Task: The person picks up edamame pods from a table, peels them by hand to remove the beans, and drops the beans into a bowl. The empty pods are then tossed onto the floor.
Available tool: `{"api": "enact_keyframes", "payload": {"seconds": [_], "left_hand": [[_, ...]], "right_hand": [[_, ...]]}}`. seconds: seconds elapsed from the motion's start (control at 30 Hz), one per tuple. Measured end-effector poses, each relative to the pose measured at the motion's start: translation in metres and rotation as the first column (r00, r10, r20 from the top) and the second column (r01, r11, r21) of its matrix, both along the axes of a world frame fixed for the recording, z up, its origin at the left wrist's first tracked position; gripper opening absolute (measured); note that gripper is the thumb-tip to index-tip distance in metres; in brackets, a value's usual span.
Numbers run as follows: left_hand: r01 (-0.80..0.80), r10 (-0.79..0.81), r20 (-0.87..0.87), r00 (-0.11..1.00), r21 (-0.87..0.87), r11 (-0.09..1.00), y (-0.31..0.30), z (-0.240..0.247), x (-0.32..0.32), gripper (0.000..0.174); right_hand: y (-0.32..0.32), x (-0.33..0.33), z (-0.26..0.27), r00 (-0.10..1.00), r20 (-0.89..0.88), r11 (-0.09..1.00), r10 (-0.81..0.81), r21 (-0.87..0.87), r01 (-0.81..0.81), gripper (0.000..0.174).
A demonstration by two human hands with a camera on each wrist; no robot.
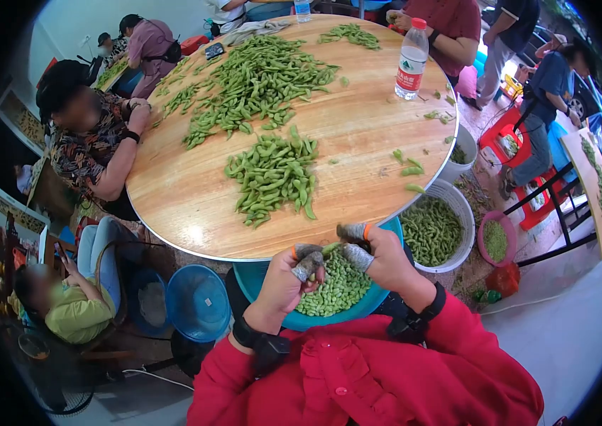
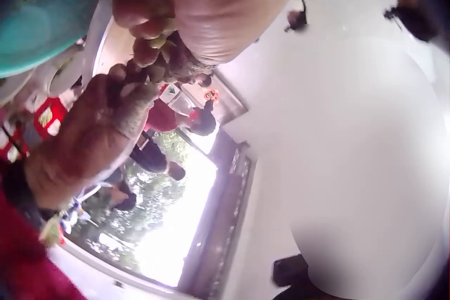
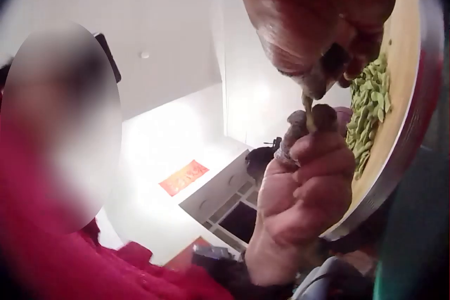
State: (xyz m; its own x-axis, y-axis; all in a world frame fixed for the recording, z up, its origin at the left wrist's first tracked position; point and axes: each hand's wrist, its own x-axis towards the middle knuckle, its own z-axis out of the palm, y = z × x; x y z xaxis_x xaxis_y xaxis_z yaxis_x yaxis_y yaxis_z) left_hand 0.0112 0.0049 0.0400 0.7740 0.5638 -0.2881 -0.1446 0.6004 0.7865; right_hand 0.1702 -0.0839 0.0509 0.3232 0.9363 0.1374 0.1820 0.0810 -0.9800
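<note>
Both hands meet above a teal basin (image 1: 245,280) of shelled green beans (image 1: 335,290) at the table's near edge. My left hand (image 1: 281,287) pinches a green pod (image 1: 329,248) between thumb and finger, grey wraps on the fingertips. My right hand (image 1: 388,261), with similar wraps, pinches the pod's other end. In the right wrist view the pod (image 3: 308,103) spans the two hands' fingertips. The left wrist view shows the left hand (image 2: 211,4) close up, the right hand (image 2: 84,138) facing it. A pile of pods (image 1: 272,174) lies on the table just beyond.
A larger pod heap (image 1: 258,78) covers the round table's (image 1: 357,156) far part, with a water bottle (image 1: 411,60) at the right. A white basket (image 1: 457,227) of pods stands right of the basin, blue tubs (image 1: 198,302) at left. People sit around the table.
</note>
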Motion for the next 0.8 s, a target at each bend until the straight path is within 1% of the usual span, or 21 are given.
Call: {"api": "enact_keyframes", "payload": {"seconds": [0.03, 0.07, 0.1, 0.17, 0.23, 0.27, 0.3, 0.4, 0.5, 0.6, 0.7, 0.8], "left_hand": [[-0.044, 0.053, -0.038, 0.998, 0.216, 0.975, -0.003, -0.005, 0.000, 0.012], [-0.075, 0.112, -0.063, 0.992, 0.422, 0.903, -0.005, -0.012, 0.000, 0.013], [-0.093, 0.173, -0.075, 0.982, 0.609, 0.788, -0.007, -0.014, 0.002, 0.016], [-0.069, 0.218, -0.096, 0.971, 0.762, 0.644, -0.014, -0.008, 0.002, 0.020], [-0.031, 0.248, -0.107, 0.963, 0.868, 0.496, -0.018, -0.002, 0.002, 0.023], [-0.010, 0.257, -0.110, 0.960, 0.904, 0.428, -0.017, 0.000, 0.003, 0.023], [0.010, 0.266, -0.111, 0.958, 0.935, 0.356, -0.017, 0.001, 0.003, 0.024], [0.062, 0.308, -0.155, 0.939, 0.955, 0.292, -0.016, 0.004, 0.003, 0.024], [0.051, 0.312, -0.127, 0.941, 0.969, 0.241, -0.015, 0.005, 0.008, 0.023], [0.090, 0.340, -0.110, 0.934, 0.993, 0.075, -0.011, -0.004, 0.004, 0.023], [0.123, 0.345, -0.125, 0.930, 0.992, 0.027, -0.011, -0.003, 0.002, 0.024], [0.112, 0.360, -0.082, 0.929, 0.992, -0.062, -0.010, -0.006, 0.001, 0.021]], "right_hand": [[-0.001, 0.003, -0.011, 0.993, -0.106, 0.998, 0.052, -0.041, -0.056, 0.019], [-0.003, 0.005, -0.017, 0.972, -0.213, 0.990, 0.096, -0.077, -0.115, 0.018], [-0.004, 0.004, -0.015, 0.952, -0.285, 0.986, 0.107, -0.096, -0.139, 0.016], [-0.007, 0.002, -0.008, 0.897, -0.426, 0.974, 0.117, -0.130, -0.188, 0.015], [-0.008, 0.002, -0.008, 0.849, -0.519, 0.963, 0.097, -0.168, -0.213, 0.014], [-0.008, 0.001, -0.007, 0.822, -0.562, 0.956, 0.088, -0.185, -0.228, 0.014], [-0.008, 0.000, -0.007, 0.830, -0.553, 0.957, 0.078, -0.192, -0.218, 0.014], [-0.007, -0.001, -0.010, 0.854, -0.515, 0.960, 0.071, -0.197, -0.199, 0.014], [-0.007, -0.002, -0.012, 0.880, -0.467, 0.961, 0.088, -0.191, -0.197, 0.014], [-0.007, -0.003, -0.009, 0.892, -0.444, 0.959, 0.082, -0.210, -0.192, 0.014], [-0.007, -0.004, -0.003, 0.902, -0.423, 0.960, 0.086, -0.208, -0.189, 0.015], [-0.007, -0.004, -0.001, 0.924, -0.370, 0.960, 0.094, -0.213, -0.183, 0.015]]}}
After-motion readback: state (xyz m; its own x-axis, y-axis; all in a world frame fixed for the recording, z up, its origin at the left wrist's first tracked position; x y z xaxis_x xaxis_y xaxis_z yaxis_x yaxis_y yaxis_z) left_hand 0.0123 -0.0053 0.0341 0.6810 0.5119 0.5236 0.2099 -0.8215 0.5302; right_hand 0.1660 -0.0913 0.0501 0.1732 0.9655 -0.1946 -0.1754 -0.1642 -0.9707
